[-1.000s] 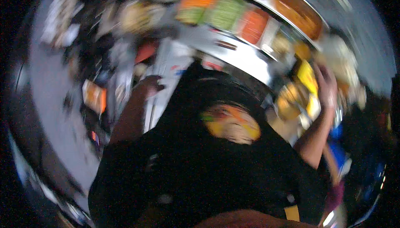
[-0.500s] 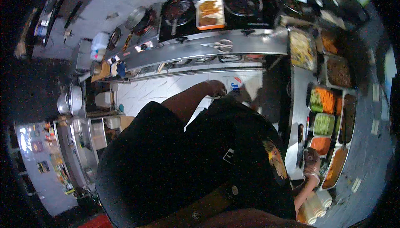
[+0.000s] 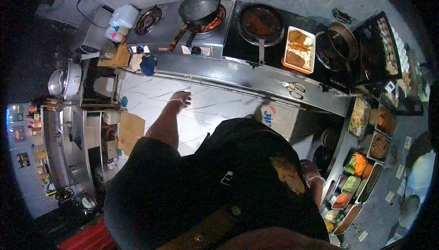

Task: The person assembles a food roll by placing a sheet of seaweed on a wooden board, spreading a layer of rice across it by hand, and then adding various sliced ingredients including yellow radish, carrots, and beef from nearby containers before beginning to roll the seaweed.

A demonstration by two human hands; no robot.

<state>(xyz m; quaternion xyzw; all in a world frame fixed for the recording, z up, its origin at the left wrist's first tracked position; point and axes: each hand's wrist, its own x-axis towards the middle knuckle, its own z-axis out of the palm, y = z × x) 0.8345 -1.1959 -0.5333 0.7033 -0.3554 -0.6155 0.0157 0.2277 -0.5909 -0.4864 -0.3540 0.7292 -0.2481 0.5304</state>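
Note:
My left hand (image 3: 181, 99) hangs over the pale tiled floor, below the front edge of the stove counter. Its fingers are loosely apart and nothing shows in them. My right hand (image 3: 312, 171), in a see-through glove, is low at my right side, beside the edge of the prep counter. Its fingers are partly hidden by my black shirt, so what they hold, if anything, cannot be seen. Nearest to it on that counter are tubs of shredded orange carrot (image 3: 356, 163), chopped green vegetable (image 3: 350, 184) and an orange-red filling (image 3: 341, 200).
Along the stove stand a frying pan (image 3: 260, 23), a saucepan (image 3: 199, 9) and a white tray of fried food (image 3: 299, 49). Scissors (image 3: 295, 89) lie on the steel ledge. Egg trays (image 3: 398, 51) are at the far right. A pot (image 3: 72, 79) and shelving are at the left.
The view has turned toward the stove's left end. My right hand has left the tubs and come back to my side. My left hand has swung out to the left.

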